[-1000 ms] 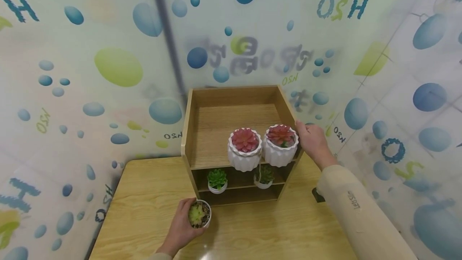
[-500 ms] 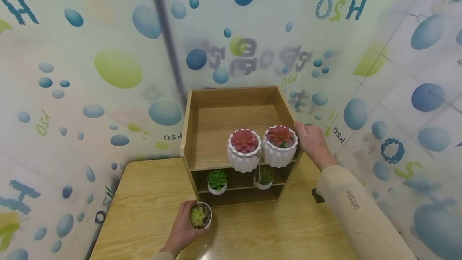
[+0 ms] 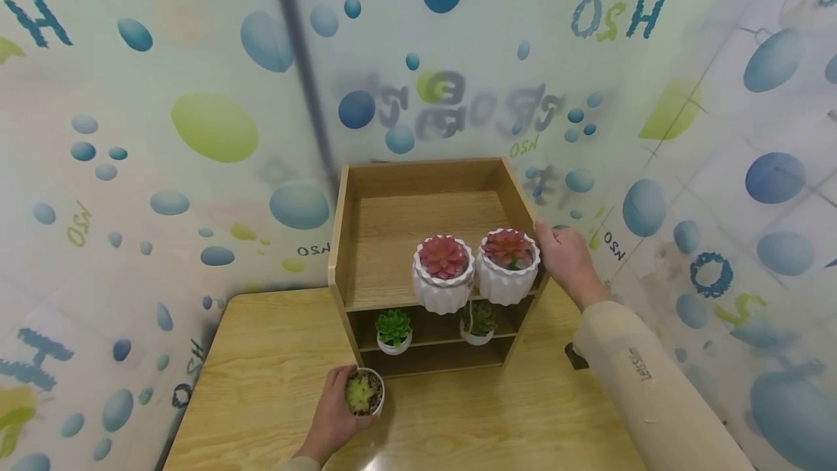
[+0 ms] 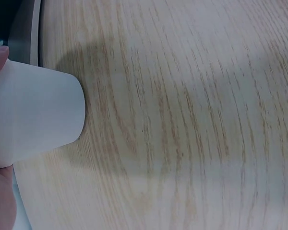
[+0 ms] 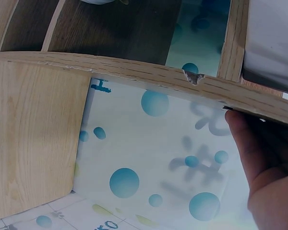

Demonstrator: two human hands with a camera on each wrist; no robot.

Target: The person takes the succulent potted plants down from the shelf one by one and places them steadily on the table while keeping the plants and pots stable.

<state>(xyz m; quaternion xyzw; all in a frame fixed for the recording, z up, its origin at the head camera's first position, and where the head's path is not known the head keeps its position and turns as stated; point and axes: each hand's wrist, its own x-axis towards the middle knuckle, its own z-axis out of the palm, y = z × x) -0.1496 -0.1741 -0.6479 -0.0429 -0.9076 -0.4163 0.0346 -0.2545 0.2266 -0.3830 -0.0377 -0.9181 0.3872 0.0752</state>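
Observation:
In the head view my left hand (image 3: 333, 413) grips a small white pot (image 4: 43, 110) from its left side. A pale green succulent (image 3: 360, 392) grows in it amid pebbles. The left wrist view shows the pot's base close to the tabletop. My right hand (image 3: 567, 256) holds the right side panel of a wooden shelf (image 3: 418, 213); some of its fingers are hidden behind the panel. Right beside this hand is a white fluted pot with a red succulent (image 3: 507, 246), and a similar pot with a red succulent (image 3: 443, 256) stands to its left.
On the shelf's middle level sit a small pot with a bright green succulent (image 3: 394, 325) and another with a darker green succulent (image 3: 480, 318). The wooden table (image 3: 261, 362) meets a bubble-patterned wall (image 3: 216, 122). A dark object (image 3: 577, 356) lies by the right sleeve.
The left hand and its pot have shifted very slightly toward the front and right. The right hand stays at the shelf's side panel.

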